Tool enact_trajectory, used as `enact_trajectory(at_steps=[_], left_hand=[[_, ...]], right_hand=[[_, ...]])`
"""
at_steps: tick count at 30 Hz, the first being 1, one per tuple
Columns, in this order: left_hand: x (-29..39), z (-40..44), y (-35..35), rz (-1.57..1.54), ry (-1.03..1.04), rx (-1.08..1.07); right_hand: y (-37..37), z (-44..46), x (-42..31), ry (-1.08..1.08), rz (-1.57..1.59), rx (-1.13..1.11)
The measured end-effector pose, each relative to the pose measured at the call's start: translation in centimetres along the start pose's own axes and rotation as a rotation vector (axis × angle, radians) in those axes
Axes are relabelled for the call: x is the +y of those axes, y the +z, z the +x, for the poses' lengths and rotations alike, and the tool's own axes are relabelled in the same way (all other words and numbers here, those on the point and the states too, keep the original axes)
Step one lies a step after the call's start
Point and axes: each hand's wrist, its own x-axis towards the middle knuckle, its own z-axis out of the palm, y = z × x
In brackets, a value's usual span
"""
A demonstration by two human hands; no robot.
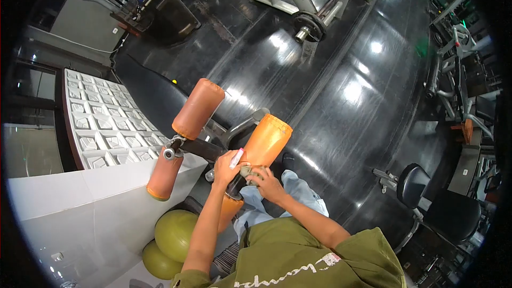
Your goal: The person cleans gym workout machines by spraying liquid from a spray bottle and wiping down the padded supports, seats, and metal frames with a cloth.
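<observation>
My left hand (226, 167) is closed around a small, slim white-and-pink object (237, 158), whose exact kind I cannot make out. It sits over the dark metal bar of a padded exercise machine. My right hand (268, 184) has its fingers bent over a crumpled grey-green cloth (250, 174), pressed at the lower end of an orange foam roller pad (268, 140). Another orange pad (230, 212) shows below the bar, partly behind my left forearm. Two brownish-orange pads, an upper one (198, 109) and a lower one (165, 175), are on the machine's far end.
Two green exercise balls (176, 234) lie beside a white half-wall (106, 202) at left. A black padded bench (146, 85) extends beyond the pads. A weight machine with a plate (309, 25) stands ahead; a black seat (452, 216) is at right.
</observation>
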Motion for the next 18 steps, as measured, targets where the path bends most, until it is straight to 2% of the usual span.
enact_trajectory(at_steps=[3,6,8,10,12,13,14,16,18], left_hand=[[-3.1,0.4,0.1,-0.090,-0.032,0.103],[-3.2,0.1,-1.7,-0.142,-0.066,0.196],[-2.3,-0.5,-3.6,-0.016,-0.088,0.122],[-2.4,-1.9,-4.6,0.035,-0.021,0.110],[-2.8,-4.1,-5.0,0.080,-0.025,0.071],[-3.0,-5.1,-4.9,0.050,0.067,0.138],[-3.4,-6.3,-5.0,0.041,0.065,0.146],[-2.7,-8.3,-6.0,0.077,-0.030,0.040],[-3.6,-9.9,-5.5,0.053,-0.041,0.045]], right_hand=[[-1.5,1.3,1.2,-0.133,-0.012,0.074],[-5.2,3.1,2.7,0.177,-0.038,0.256],[-7.0,3.6,4.9,0.281,-0.015,0.416],[-9.4,4.1,5.5,0.258,-0.001,0.489],[-10.7,4.1,4.3,0.291,0.014,0.472],[-10.9,4.0,3.7,0.275,0.040,0.444],[-10.8,4.0,2.9,0.259,0.065,0.414],[-9.3,3.7,1.7,0.217,0.062,0.405],[-7.1,2.9,0.0,0.240,0.147,0.359]])
